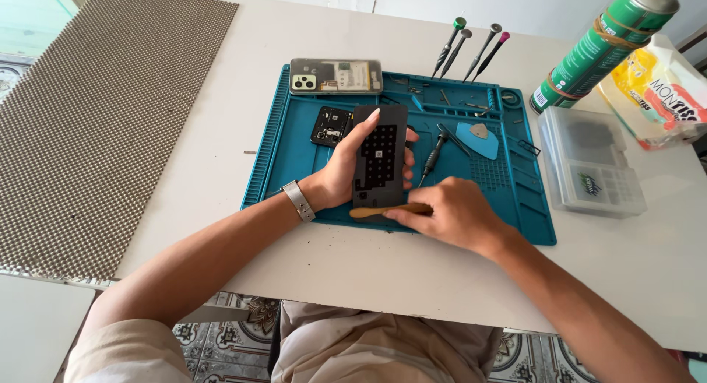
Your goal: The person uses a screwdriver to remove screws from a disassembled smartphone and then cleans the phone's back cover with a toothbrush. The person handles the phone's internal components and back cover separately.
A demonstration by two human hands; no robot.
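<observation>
**Phone panel held on the repair mat, wooden tool at its lower edge**

Head view: Your left hand point(346, 169) grips the dark phone panel point(379, 156) from the left, fingers wrapped round its edges, and props it over the blue repair mat point(294, 155). Your right hand point(453, 215) pinches a wooden pry stick point(383, 211), its tip touching the panel's bottom edge. The phone appears already opened: the back cover point(336, 76) and a small black board point(331, 125) lie apart at the mat's top left. Work on the panel seems unfinished. Screwdrivers point(471, 48) stand behind; a clear parts box point(593, 162) sits right. Open table lies left of the mat.
</observation>
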